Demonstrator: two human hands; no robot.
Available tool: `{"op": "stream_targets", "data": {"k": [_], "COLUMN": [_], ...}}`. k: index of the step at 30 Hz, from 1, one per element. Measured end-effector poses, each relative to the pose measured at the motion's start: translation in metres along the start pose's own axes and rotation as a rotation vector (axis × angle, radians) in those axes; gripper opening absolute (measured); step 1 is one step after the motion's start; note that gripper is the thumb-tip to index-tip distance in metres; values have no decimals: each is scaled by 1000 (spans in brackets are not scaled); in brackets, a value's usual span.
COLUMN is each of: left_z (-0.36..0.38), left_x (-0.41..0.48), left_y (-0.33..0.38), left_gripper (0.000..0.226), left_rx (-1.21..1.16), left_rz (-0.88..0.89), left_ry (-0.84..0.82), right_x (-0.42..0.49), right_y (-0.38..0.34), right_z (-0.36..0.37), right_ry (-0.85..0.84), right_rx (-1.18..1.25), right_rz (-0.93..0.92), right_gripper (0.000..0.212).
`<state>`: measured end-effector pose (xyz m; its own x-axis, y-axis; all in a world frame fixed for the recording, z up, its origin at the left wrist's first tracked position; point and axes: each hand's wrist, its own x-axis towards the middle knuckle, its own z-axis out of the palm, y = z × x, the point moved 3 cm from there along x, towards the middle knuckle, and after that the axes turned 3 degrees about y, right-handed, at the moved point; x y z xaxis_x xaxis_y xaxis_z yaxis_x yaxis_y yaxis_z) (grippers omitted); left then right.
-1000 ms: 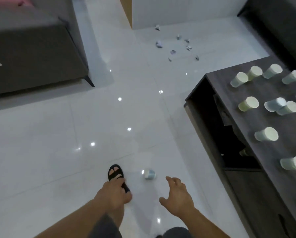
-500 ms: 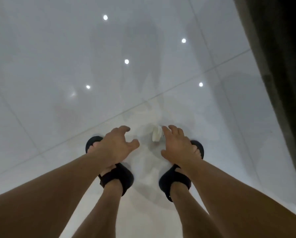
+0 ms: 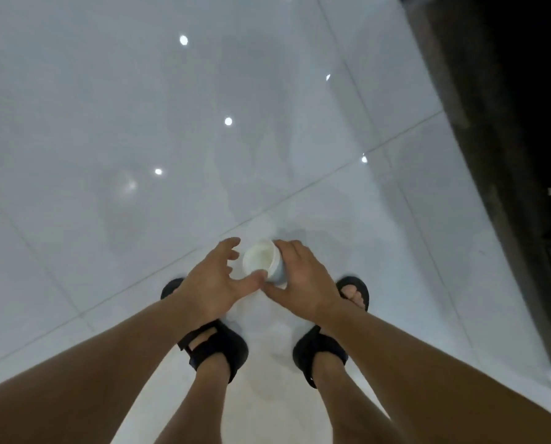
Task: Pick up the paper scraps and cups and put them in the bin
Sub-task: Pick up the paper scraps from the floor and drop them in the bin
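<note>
A white paper cup [image 3: 259, 259] with a pale blue wall sits between my two hands, low over the white tiled floor, its mouth turned up toward the camera. My right hand [image 3: 303, 277] wraps round the cup's right side, fingers over the top edge and thumb under it. My left hand [image 3: 213, 280] hovers just left of the cup with fingers spread, and its thumb tip touches the cup's lower rim. No paper scraps and no bin are in view.
My feet in black sandals [image 3: 218, 349] stand on the glossy floor right below the hands. A dark wooden cabinet [image 3: 498, 129] runs along the right edge. Ceiling lights reflect in the tiles [image 3: 139, 123].
The cup lay on its side on the floor with my right hand beside it; now my right hand holds it with its mouth up. My left hand has come in to touch its rim.
</note>
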<state>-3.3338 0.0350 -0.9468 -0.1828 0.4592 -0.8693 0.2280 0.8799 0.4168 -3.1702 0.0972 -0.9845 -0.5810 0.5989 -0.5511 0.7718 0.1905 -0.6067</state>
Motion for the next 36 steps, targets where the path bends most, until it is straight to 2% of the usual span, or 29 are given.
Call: {"op": "stream_targets", "data": {"k": [3,4,8,9,12,14,16,20,29,36], "left_z": [-51,-71,-154,-174,-228,-259,-286,-332,-410,-451], "left_x": [-50,-69,-155,-178,-247,-284,-314,-337,-302,-249], "left_y": [54,73,151,172,231,262,290,341,467,566], "left_gripper": [54,55,90,88,63,65,77,84,84,82], "left_rx": [-66,-83,-26,-11,-32,-34,7,127,288,242], "left_rz": [108,140,268,306,383,394,385,374,250,262], "left_ry": [-17,-26,44,78,157,219,300,418,446,464], "right_x": [-11,-14,-34,-40,-61,-72,-78,-66,22,101], "right_y": [-77,-103,-215,-243,-317,-351,-376,-395,-395,-391], "right_z": [-58,-80,-177,-202,-274,-314,-351,-416,-566,-672], "right_ry": [74,89,140,168,229,219,195,176,190,163], "right_rx": [82,94,135,152,189,162,69,-71,-166,-240], "right_rz": [-77,-91,-167,-186,-202,-187,-168,-57,77,140], "right_gripper": [68,69,71,71,76,86,95,95,82,77]}}
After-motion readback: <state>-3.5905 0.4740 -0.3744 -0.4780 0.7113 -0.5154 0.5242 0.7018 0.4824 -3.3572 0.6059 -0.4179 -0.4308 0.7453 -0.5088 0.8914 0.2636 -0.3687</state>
